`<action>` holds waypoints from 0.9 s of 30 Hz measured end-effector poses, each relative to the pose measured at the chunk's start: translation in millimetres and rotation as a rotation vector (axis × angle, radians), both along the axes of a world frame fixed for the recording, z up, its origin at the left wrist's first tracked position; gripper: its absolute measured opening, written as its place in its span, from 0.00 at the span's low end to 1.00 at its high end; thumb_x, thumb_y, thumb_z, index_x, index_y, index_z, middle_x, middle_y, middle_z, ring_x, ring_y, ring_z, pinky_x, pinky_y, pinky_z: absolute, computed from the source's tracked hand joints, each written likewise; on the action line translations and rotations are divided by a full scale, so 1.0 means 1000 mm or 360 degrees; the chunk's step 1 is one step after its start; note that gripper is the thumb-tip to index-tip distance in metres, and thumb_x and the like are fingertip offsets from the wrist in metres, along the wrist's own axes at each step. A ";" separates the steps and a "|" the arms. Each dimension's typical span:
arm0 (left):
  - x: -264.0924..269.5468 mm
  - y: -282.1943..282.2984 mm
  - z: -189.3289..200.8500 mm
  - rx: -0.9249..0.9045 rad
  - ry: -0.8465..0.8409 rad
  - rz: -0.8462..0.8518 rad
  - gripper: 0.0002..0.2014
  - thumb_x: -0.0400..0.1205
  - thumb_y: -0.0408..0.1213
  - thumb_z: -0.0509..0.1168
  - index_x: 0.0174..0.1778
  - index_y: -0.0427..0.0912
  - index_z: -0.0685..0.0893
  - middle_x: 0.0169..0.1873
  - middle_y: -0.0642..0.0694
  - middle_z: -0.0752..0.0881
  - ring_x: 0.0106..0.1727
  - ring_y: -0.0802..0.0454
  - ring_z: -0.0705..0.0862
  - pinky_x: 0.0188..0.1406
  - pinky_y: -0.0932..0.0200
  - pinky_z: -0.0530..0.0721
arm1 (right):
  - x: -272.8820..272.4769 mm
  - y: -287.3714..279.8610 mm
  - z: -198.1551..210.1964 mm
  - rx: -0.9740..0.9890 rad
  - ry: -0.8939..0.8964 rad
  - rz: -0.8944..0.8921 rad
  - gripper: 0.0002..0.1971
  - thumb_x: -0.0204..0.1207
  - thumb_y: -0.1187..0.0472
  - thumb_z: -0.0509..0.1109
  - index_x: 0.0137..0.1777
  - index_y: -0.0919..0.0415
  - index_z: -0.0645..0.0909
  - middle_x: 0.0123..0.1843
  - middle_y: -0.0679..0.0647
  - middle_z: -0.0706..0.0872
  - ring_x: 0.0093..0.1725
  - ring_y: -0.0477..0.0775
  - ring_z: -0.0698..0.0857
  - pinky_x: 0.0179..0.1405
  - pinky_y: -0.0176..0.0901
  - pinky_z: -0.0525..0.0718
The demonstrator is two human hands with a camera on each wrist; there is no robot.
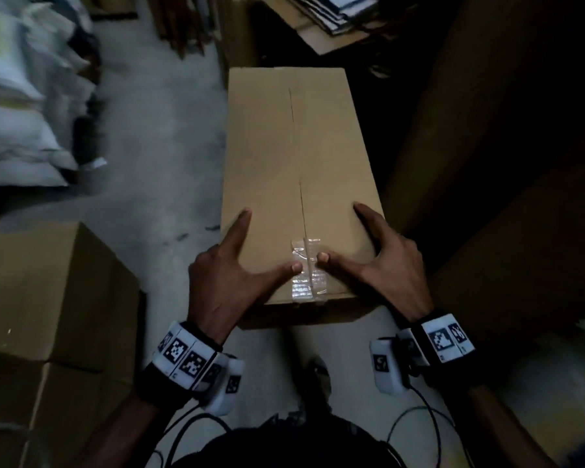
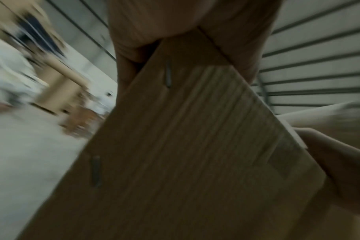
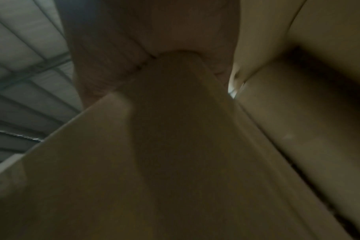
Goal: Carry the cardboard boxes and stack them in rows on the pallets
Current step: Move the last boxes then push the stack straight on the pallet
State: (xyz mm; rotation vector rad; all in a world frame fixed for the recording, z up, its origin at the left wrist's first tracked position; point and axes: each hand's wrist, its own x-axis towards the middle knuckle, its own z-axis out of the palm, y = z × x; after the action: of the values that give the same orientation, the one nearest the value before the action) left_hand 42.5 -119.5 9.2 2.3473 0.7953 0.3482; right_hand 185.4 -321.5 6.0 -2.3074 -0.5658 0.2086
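Only left wrist view shows box (image 2: 185,138) staples (image 2: 168,75).

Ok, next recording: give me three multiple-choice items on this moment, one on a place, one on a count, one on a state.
1. Where is the clear tape on the carried box?
A. at the far end
B. at the near end, between the thumbs
C. nowhere on it

2. How many hands hold the carried box?
A. none
B. one
C. two

3. The top flaps of the carried box are
A. closed
B. standing open
C. torn off

Answers:
1 B: the tape crosses the seam at the end nearest the person.
2 C: the left hand and the right hand each clasp a near corner, thumbs on top.
3 A: the head view shows the top flat, its flaps meeting along the seam.
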 end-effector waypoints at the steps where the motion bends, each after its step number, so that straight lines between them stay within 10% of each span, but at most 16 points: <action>1: 0.014 0.007 0.002 0.0011 0.0021 0.0055 0.59 0.59 0.84 0.69 0.87 0.68 0.61 0.75 0.46 0.83 0.72 0.42 0.83 0.73 0.51 0.80 | 0.019 0.011 0.002 -0.0013 0.0008 0.0040 0.57 0.52 0.14 0.73 0.84 0.24 0.58 0.81 0.49 0.77 0.79 0.59 0.76 0.77 0.63 0.78; 13: 0.129 0.157 -0.007 -0.0171 0.0085 0.0793 0.61 0.55 0.86 0.67 0.86 0.73 0.58 0.79 0.46 0.79 0.75 0.42 0.81 0.72 0.52 0.79 | 0.201 0.240 0.005 -0.0220 -0.0076 0.0776 0.60 0.51 0.11 0.69 0.85 0.31 0.59 0.78 0.52 0.80 0.77 0.60 0.79 0.76 0.60 0.79; 27: 0.212 0.485 -0.011 -0.0158 -0.0009 0.1206 0.63 0.53 0.89 0.66 0.86 0.69 0.63 0.68 0.46 0.88 0.67 0.45 0.87 0.70 0.49 0.84 | 0.309 0.628 0.006 -0.0220 -0.0282 0.1184 0.59 0.53 0.12 0.71 0.85 0.34 0.62 0.73 0.53 0.85 0.69 0.58 0.84 0.70 0.51 0.83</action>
State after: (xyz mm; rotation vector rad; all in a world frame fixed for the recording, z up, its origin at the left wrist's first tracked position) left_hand 254.4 365.1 -1.4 1.8680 1.6426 0.6055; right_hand 494.0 306.1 12.1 -2.1538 -1.5288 0.4021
